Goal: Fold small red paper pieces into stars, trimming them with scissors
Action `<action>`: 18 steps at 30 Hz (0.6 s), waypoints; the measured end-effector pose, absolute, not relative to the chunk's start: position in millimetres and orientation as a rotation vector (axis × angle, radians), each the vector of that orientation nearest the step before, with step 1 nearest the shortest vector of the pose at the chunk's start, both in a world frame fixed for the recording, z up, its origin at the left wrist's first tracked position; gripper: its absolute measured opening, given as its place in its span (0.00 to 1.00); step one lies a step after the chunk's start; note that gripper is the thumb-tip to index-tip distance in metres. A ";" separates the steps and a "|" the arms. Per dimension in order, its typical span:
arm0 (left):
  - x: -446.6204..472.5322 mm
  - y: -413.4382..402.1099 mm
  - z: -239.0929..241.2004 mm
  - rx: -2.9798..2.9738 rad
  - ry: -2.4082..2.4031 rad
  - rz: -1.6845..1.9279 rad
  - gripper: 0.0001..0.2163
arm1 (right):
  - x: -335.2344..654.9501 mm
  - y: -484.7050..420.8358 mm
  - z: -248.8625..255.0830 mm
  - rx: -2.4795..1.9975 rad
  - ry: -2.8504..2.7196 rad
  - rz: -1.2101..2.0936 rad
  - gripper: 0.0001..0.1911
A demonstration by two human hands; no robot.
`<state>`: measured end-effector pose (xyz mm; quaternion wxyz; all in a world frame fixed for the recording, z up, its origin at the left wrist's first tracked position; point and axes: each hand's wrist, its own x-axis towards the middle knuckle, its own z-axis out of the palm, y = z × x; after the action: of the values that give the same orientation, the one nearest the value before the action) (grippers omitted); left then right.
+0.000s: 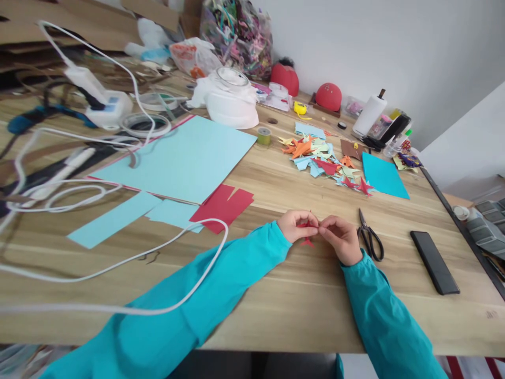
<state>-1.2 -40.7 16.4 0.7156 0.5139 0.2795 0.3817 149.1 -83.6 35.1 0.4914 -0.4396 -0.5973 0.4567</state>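
Observation:
My left hand (pixel 295 225) and my right hand (pixel 341 238) meet low over the wooden table (pixel 284 295), both in teal sleeves. Their fingertips pinch a small folded red paper piece (pixel 307 239), most of it hidden between the fingers, with a red point sticking out below. Black scissors (pixel 370 237) lie just right of my right hand. A cut sheet of red paper (pixel 224 206) lies to the left of my left hand.
A large light-blue sheet (pixel 179 160) and blue strips (pixel 114 218) lie at left. A pile of folded coloured paper shapes (pixel 319 158) and a turquoise sheet (pixel 383 176) sit beyond. A black phone (pixel 434 261) lies at right. White cables (pixel 118 263) cross the left side.

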 end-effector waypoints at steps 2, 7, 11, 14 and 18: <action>-1.3 -41.0 17.5 1.010 0.598 0.772 0.14 | 149.5 -82.7 35.3 -1.045 -1.414 1.170 0.06; -1.8 -41.0 23.0 0.798 0.606 0.686 0.19 | 151.4 -81.3 35.5 -1.034 -1.397 1.182 0.05; -2.0 -40.8 23.5 0.779 0.608 0.664 0.19 | 152.0 -82.0 34.2 -1.057 -1.355 1.229 0.04; -1.5 -41.2 22.6 0.769 0.613 0.677 0.19 | 152.7 -81.5 30.9 -1.093 -1.267 1.293 0.05; -1.1 -42.1 23.1 0.804 0.621 0.701 0.19 | 153.9 -79.4 28.1 -1.104 -1.125 1.442 0.05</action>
<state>-1.1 -42.1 23.1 0.8155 0.3771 0.2911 0.3288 153.9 -79.4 28.1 0.4816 -0.4527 -0.4616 0.5916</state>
